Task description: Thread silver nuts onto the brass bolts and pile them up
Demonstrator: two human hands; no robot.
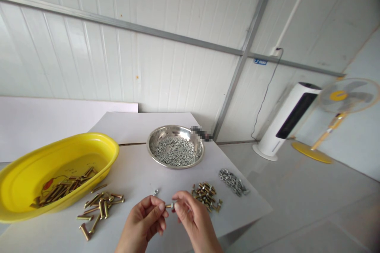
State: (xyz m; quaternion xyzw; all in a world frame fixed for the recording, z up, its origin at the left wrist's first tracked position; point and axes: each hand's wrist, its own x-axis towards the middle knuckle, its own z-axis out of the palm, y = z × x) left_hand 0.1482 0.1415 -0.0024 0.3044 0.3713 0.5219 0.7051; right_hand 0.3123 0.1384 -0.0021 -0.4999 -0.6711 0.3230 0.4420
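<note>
My left hand [143,221] and my right hand [192,218] meet low in the view, pinching a short brass bolt [169,206] between their fingertips. A small steel nut [173,204] sits at the bolt's end, partly hidden by my right fingers. Just above my left hand, a small metal fastener [156,192] lies on the white table [243,205]. Nearest my right hand is a heap of brass bolts with steel parts [205,197]. Loose brass bolts [100,207] lie left of my hands.
A yellow plastic tub [59,146] holding brass bolts stands at the left. Behind my hands is a steel bowl [175,127] full of small steel nuts or washers, with a small steel pile [233,182] to the right. A tower heater [285,122] and yellow fan [338,102] stand on the floor.
</note>
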